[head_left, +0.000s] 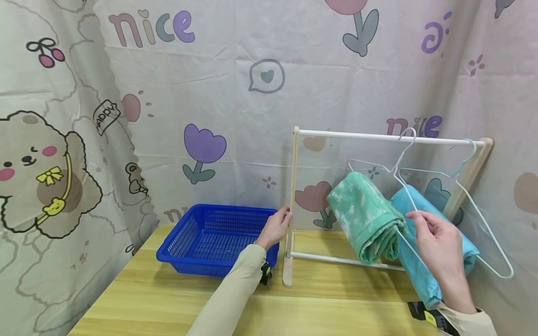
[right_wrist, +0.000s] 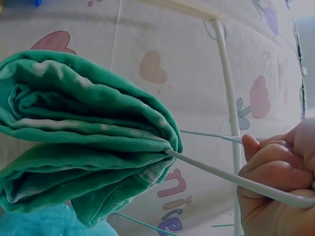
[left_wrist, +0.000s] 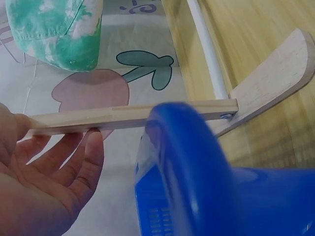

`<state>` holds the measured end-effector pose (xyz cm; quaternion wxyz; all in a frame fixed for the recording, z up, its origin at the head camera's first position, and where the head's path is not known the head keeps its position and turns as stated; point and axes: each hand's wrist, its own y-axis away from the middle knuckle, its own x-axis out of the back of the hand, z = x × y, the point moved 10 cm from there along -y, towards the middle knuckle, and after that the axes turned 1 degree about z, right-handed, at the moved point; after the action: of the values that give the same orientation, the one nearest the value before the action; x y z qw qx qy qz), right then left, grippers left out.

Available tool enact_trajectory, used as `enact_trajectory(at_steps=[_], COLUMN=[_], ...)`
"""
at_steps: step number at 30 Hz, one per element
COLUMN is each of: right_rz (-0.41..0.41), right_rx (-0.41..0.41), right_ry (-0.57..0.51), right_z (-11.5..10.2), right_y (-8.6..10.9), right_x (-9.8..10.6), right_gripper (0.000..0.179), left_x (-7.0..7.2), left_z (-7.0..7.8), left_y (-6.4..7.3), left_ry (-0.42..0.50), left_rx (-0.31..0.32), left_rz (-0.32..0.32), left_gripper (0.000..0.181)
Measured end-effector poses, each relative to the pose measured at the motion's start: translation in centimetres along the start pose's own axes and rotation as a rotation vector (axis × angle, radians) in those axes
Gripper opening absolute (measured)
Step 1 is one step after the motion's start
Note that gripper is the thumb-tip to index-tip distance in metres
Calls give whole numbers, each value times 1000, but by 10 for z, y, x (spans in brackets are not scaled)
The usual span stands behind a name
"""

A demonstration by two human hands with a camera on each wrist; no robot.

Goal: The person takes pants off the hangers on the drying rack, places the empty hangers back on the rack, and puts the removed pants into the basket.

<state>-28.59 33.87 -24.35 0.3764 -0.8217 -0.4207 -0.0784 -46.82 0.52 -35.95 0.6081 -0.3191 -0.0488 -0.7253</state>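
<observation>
My left hand [head_left: 274, 227] grips the left wooden post [left_wrist: 88, 118] of a small drying rack, thumb on one side and fingertips on the other. With my right hand [head_left: 439, 245] I pinch one sloping side of a white wire hanger [right_wrist: 236, 180]. Its hook overlaps the rack's white top rail [head_left: 349, 135] in the head view. Over the hanger's bottom bar hangs a folded green-and-white tie-dye garment [head_left: 363, 217], tilted. Behind it a folded light blue garment [head_left: 424, 261] hangs on a pale blue hanger [head_left: 466, 161] at the rail's right end.
A blue plastic basket [head_left: 201, 268] stands on the wooden table [head_left: 328, 312] just left of the rack, close by my left wrist. The rack's lower white bar [head_left: 336, 259] runs low over the tabletop. A printed curtain [head_left: 235, 107] hangs behind and at both sides.
</observation>
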Motion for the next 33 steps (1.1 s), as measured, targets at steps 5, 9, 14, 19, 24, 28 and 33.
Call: enact_trajectory(at_steps=[5, 9, 14, 19, 24, 28, 33], right_rz=[-19, -29, -33, -43, -54, -64, -71], right_rx=[10, 18, 14, 3, -5, -24, -34], right_ry=[-11, -9, -4, -23, -35, -49, -77], right_z=[0, 0, 0, 1, 3, 4, 0], right_y=[3, 5, 6, 7, 8, 9, 11], right_x=[0, 0, 0, -1, -3, -5, -8], right_gripper=[43, 43, 43, 43, 43, 47, 46], left_x=[5, 15, 25, 23, 10, 1, -15], left_z=[1, 7, 13, 14, 14, 17, 19], left_y=[3, 5, 7, 10, 10, 11, 13], left_ry=[34, 44, 26, 17, 37, 56, 102], left_rx=[5, -5, -26, -36, -27, -20, -18], left_rz=[94, 215, 359, 408, 376, 344, 284], left_gripper=[44, 33, 22, 27, 28, 26, 26])
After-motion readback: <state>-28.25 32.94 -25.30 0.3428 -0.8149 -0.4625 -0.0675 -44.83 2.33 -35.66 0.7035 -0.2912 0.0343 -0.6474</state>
